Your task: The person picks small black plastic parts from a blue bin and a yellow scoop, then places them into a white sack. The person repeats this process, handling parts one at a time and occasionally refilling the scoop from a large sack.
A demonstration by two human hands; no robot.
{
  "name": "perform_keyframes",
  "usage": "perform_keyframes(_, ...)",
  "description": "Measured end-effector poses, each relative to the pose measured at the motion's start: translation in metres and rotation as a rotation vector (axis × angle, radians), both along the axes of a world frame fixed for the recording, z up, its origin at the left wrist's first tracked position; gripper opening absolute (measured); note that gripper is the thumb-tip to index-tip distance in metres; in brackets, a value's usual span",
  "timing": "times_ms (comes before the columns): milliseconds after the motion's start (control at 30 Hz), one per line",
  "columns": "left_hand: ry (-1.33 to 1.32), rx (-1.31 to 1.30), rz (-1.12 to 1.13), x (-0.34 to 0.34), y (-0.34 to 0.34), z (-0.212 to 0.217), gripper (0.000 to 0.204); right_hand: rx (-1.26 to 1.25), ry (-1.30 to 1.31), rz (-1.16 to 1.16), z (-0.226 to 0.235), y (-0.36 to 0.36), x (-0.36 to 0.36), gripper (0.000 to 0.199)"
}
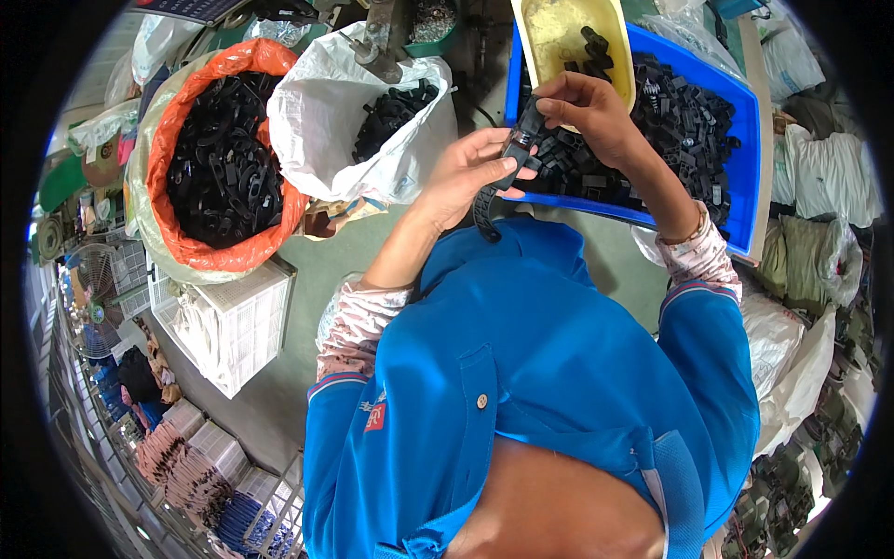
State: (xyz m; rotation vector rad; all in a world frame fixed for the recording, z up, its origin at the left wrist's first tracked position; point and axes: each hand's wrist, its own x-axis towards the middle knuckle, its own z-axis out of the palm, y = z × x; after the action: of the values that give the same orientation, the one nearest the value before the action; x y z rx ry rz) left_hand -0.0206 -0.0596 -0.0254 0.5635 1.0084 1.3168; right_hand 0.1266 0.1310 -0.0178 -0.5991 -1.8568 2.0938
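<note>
In front of my chest, both hands are on a black plastic buckle-like part [522, 136] with a shiny metal piece near its middle. A curved, ribbed black tail [483, 212] hangs below it. My left hand [466, 177] grips the lower portion, thumb across it and fingers behind. My right hand [593, 112] pinches the upper end between thumb and fingers, just at the near edge of the yellow tray [551, 33]. Small black pieces [596, 56] lie in that tray. Under and beside it, a blue bin [752, 186] is full of small black plastic parts [684, 121].
To the left stand an orange-lined sack [166, 200] of black parts and a white sack [312, 140] holding more. A metal press head [380, 47] juts over the white sack. A white crate [251, 326] and a fan [96, 289] sit farther left. White bundles [829, 168] are stacked at right.
</note>
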Motion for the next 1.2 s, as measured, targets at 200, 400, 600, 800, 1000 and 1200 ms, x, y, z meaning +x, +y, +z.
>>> perform_keyframes(200, -0.026, -0.008, 0.041, 0.003, 0.002, -0.004, 0.039, -0.079, -0.010, -0.009, -0.002, -0.010, 0.000, 0.021)
perform_keyframes(400, -0.027, -0.024, 0.052, 0.001, 0.005, -0.002, 0.034, -0.044, 0.019, -0.075, -0.011, -0.021, 0.001, 0.020)
perform_keyframes(600, 0.083, 0.018, 0.084, 0.001, 0.009, -0.006, 0.033, -0.019, 0.044, -0.129, -0.015, -0.032, 0.003, 0.018)
perform_keyframes(800, 0.724, 0.097, 0.243, 0.009, 0.009, -0.009, 0.035, -0.147, 0.062, -0.119, -0.016, -0.059, 0.010, 0.012)
perform_keyframes(1000, 1.095, 0.134, 0.165, -0.001, 0.006, 0.011, 0.026, -0.247, 0.118, -0.317, -0.012, -0.066, 0.002, 0.011)
perform_keyframes(1200, 1.037, 0.056, 0.231, -0.017, -0.009, -0.001, 0.021, 0.752, -0.232, -0.216, 0.002, 0.001, -0.008, 0.017)
